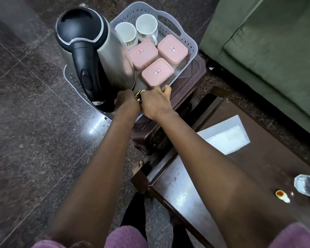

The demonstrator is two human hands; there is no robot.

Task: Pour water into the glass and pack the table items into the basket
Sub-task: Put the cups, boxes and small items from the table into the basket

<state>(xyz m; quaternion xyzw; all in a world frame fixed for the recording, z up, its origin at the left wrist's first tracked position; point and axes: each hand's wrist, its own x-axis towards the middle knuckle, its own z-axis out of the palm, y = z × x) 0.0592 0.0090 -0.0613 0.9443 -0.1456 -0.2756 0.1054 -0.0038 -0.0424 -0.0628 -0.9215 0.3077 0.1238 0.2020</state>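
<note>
Both hands meet at the near rim of the basket (190,42). The right hand (155,101) curls shut over that rim; the left hand (126,101) clenches beside the kettle (89,51), what it grasps hidden. Cups (146,26) and pink boxes (157,71) sit inside.

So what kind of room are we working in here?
Most likely a home living room: a green sofa beside a dark wooden coffee table, polished stone floor, and a basket of cups and a kettle.
</note>
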